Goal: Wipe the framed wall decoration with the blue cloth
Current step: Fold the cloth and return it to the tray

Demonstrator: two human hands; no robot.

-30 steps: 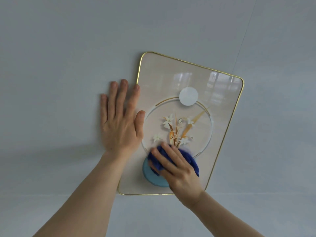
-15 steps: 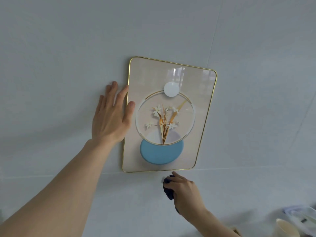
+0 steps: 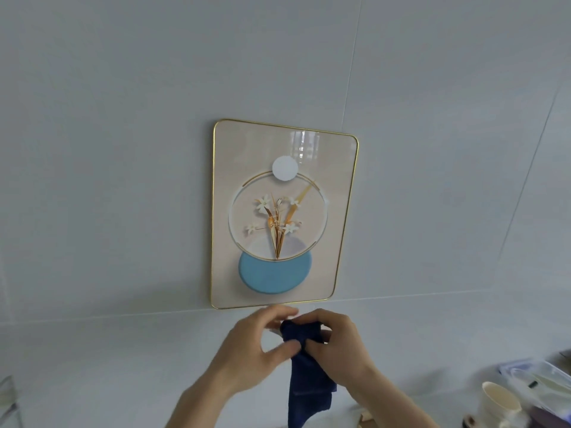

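The framed wall decoration (image 3: 340,211) hangs on the pale wall, gold-edged, with white flowers in a ring above a blue disc. Neither hand touches it. Just below its bottom edge my left hand (image 3: 247,350) and my right hand (image 3: 343,344) meet, both gripping the top of the dark blue cloth (image 3: 306,384). The cloth's loose end hangs down between my forearms.
At the bottom right stand a cream cup (image 3: 500,403) and a clear plastic bag or container (image 3: 543,381). A glassy object (image 3: 9,403) shows at the bottom left edge. Tile seams cross the wall.
My right hand drew the cloth off the picture and down below the frame. My left hand left the frame's left side and joined it on the cloth. The view pulled back.
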